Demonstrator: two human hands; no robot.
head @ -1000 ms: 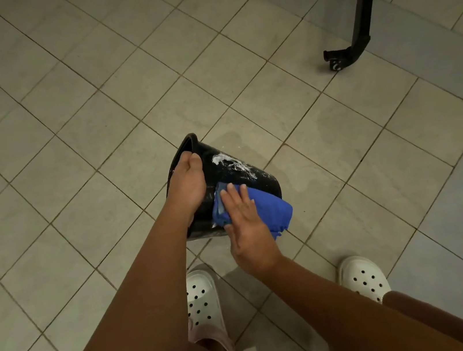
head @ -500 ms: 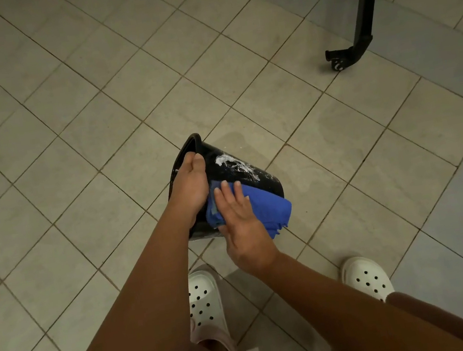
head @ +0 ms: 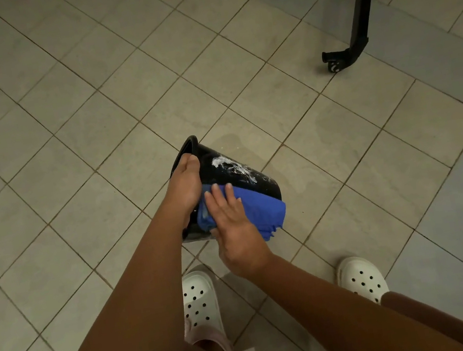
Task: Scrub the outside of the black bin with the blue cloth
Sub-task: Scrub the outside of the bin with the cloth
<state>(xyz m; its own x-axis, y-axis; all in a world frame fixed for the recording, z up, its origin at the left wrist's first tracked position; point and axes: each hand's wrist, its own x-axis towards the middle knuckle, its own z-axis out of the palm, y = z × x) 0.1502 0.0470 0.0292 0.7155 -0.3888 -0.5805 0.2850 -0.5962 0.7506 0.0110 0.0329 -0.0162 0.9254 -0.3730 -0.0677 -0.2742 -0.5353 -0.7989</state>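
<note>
The black bin (head: 233, 175) lies tipped on its side on the tiled floor, its mouth to the left and white soap foam smeared on its upper wall. My left hand (head: 184, 184) grips the rim, with the fingers curled over the edge into the mouth. The blue cloth (head: 260, 211) is draped over the near side of the bin. My right hand (head: 232, 223) presses flat on the cloth with its fingers straight and spread. The lower part of the bin is hidden by the cloth and both hands.
My two feet in white perforated clogs (head: 200, 301) (head: 362, 279) stand on the floor just below the bin. A black furniture leg with a caster (head: 336, 63) stands at the upper right. A damp patch darkens the tiles (head: 304, 145) right of the bin.
My right hand and the cloth have slid left along the bin's side, closer to my left hand. The bin and my left hand have stayed in place.
</note>
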